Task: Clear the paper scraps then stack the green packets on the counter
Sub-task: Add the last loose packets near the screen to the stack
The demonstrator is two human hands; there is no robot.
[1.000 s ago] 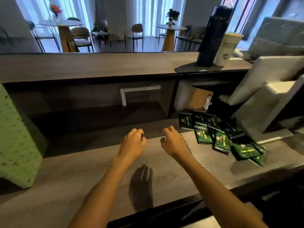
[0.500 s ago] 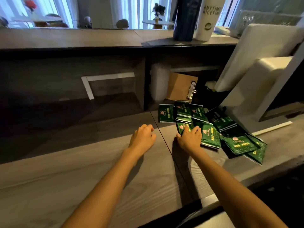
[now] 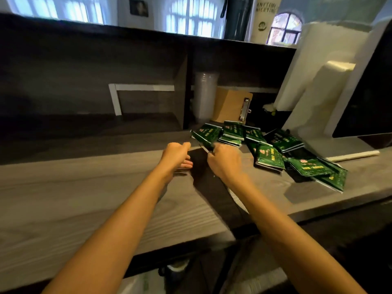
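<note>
Several green packets [image 3: 269,158] lie scattered and overlapping on the grey wooden counter [image 3: 84,198], right of centre. My right hand [image 3: 224,161] pinches the near edge of one green packet [image 3: 206,134], which tilts up off the counter at the left end of the pile. My left hand [image 3: 177,155] hovers just left of it with loosely curled fingers and holds nothing. I see no paper scraps in this view.
A brown clipboard [image 3: 231,105] and a stack of clear cups [image 3: 204,96] stand in the recess behind the packets. A white screen stand [image 3: 318,81] rises at the right, with a thin white strip [image 3: 352,155] lying at its foot. White tape [image 3: 144,88] marks the dark back panel.
The view has swung closer to the pile. My right hand moved from resting on the packets to lifting one at the left end. My left hand shifted right, close beside it.
</note>
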